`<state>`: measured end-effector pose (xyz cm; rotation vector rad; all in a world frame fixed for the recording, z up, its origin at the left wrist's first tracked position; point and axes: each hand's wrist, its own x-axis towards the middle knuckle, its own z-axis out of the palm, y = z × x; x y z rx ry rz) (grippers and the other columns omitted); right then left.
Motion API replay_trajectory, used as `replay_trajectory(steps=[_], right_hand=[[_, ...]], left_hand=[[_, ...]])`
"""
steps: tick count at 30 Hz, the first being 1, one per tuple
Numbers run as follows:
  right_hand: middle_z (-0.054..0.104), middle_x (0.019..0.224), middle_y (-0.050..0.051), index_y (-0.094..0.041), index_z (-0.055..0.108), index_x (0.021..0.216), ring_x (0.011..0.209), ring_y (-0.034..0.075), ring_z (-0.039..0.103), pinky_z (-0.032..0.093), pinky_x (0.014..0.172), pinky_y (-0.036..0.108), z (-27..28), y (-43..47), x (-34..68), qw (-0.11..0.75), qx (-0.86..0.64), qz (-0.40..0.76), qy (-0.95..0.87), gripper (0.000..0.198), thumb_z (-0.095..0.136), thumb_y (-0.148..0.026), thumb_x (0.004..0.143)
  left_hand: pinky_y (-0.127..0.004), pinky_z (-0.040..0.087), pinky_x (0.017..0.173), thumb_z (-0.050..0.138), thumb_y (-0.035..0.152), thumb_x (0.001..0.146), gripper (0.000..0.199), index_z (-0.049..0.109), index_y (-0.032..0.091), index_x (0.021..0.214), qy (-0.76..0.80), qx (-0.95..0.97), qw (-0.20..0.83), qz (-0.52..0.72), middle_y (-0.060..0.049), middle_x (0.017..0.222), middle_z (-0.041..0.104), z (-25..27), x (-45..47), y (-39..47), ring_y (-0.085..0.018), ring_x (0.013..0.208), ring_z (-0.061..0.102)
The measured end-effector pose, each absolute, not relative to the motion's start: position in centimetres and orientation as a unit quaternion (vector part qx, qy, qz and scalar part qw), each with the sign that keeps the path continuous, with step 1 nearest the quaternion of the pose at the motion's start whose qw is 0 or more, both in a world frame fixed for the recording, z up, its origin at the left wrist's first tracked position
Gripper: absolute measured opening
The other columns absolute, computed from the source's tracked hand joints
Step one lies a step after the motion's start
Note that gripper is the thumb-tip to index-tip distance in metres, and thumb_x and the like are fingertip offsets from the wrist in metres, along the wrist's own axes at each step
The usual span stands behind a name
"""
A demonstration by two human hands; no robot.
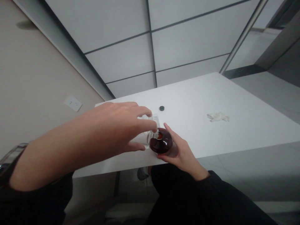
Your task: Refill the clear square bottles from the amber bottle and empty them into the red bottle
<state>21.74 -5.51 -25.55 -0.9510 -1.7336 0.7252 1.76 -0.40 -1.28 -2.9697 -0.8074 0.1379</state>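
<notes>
My left hand (124,125) is closed around a clear glass bottle (143,138), tipped sideways with its neck pointing right. Its mouth meets the opening of a dark brown, rounded glass bottle (164,142). My right hand (179,150) wraps the brown bottle from its right side, thumb and fingers on either side of it. That bottle stands near the front edge of the white table (192,100). Part of the clear bottle is hidden behind my left fingers. Whether liquid runs between the two I cannot make out.
A small dark green cap (161,108) lies on the table beyond the bottles. Further right rests a crumpled whitish cloth or tissue (217,117). White panelled doors (126,59) stand behind the table, and a wall with a socket (73,103) is at left.
</notes>
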Motion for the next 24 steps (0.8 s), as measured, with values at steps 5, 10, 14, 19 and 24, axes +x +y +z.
replay_trajectory(steps=[5,10,14,19,24], right_hand=[[0.057,0.162,0.012,-0.035,0.024,0.172,0.146,0.037,0.058,0.053,0.117,0.056,-25.67,-5.51,21.77,0.500,-0.387,0.299,-0.715,0.112,0.090,-0.039,0.082],[0.056,0.163,0.012,-0.036,0.024,0.172,0.146,0.037,0.058,0.053,0.118,0.056,-25.60,-5.54,21.80,0.496,-0.390,0.309,-0.711,0.111,0.090,-0.038,0.082],[0.056,0.162,0.014,-0.031,0.027,0.171,0.147,0.037,0.057,0.051,0.119,0.056,-25.48,-5.52,21.79,0.489,-0.400,0.320,-0.706,0.111,0.091,-0.040,0.081],[0.057,0.161,0.015,-0.030,0.027,0.171,0.147,0.038,0.057,0.050,0.119,0.057,-25.38,-5.55,21.76,0.488,-0.399,0.324,-0.705,0.112,0.091,-0.039,0.080],[0.057,0.161,0.014,-0.032,0.026,0.171,0.146,0.038,0.057,0.051,0.119,0.057,-25.32,-5.60,21.74,0.492,-0.396,0.318,-0.708,0.112,0.091,-0.038,0.081]], left_hand=[[-0.035,0.062,0.079,0.085,0.036,0.087,0.030,0.077,0.034,0.115,-0.258,-0.961,0.048,0.092,-0.004,0.122,0.079,-1.08,1.91,-0.37,-0.026,0.101,0.076],[-0.035,0.062,0.082,0.082,0.036,0.089,0.033,0.074,0.035,0.121,-0.252,-0.962,0.052,0.090,-0.003,0.129,0.077,-1.05,1.76,-0.46,-0.026,0.106,0.075],[-0.034,0.061,0.078,0.085,0.036,0.086,0.033,0.075,0.034,0.117,-0.260,-0.957,0.066,0.112,-0.003,0.124,0.078,-0.90,2.11,-0.57,-0.026,0.101,0.076],[-0.034,0.062,0.079,0.082,0.035,0.089,0.028,0.076,0.035,0.116,-0.261,-0.960,0.046,0.095,-0.003,0.123,0.078,-0.86,2.22,-0.50,-0.025,0.102,0.076],[-0.034,0.062,0.072,0.081,0.036,0.087,0.028,0.075,0.035,0.114,-0.251,-0.961,0.058,0.098,-0.004,0.120,0.079,-0.87,2.18,-0.40,-0.026,0.098,0.076]])
